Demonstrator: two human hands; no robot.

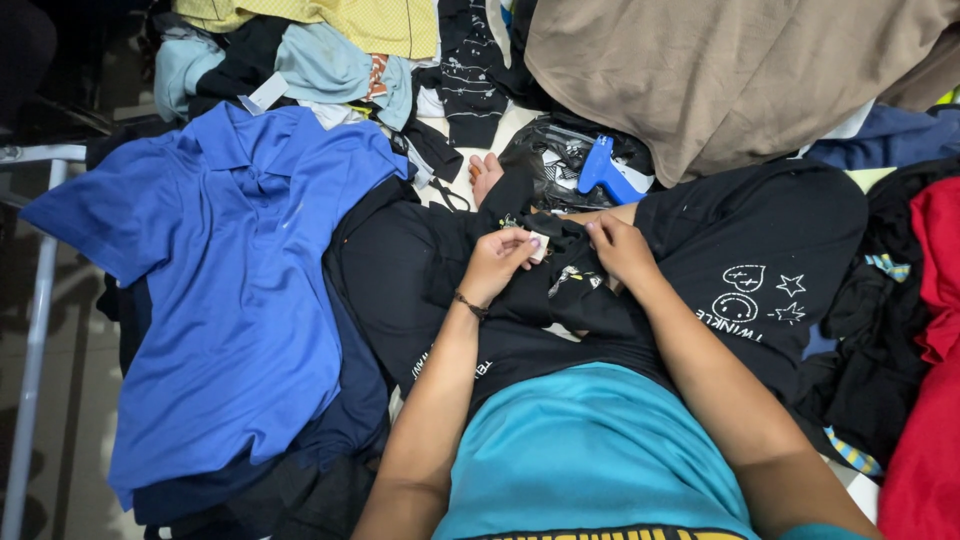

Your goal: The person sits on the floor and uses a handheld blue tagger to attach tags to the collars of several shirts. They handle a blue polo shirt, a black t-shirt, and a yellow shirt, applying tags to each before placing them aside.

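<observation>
A black garment [420, 270] lies across my lap. My left hand [495, 265] pinches a small white tag [540, 246] at its collar; a dark bracelet sits on that wrist. My right hand [620, 250] presses its fingers on the black fabric right beside the tag, holding the cloth down. Both hands are a few centimetres apart at the garment's neck.
A blue polo shirt [230, 260] lies spread at the left over darker clothes. A blue tagging gun [605, 172] rests on a black plastic bag [550, 160] beyond my hands. Tan cloth [720, 70] is piled at top right, red fabric [935, 400] at right, a metal rail [35, 330] at left.
</observation>
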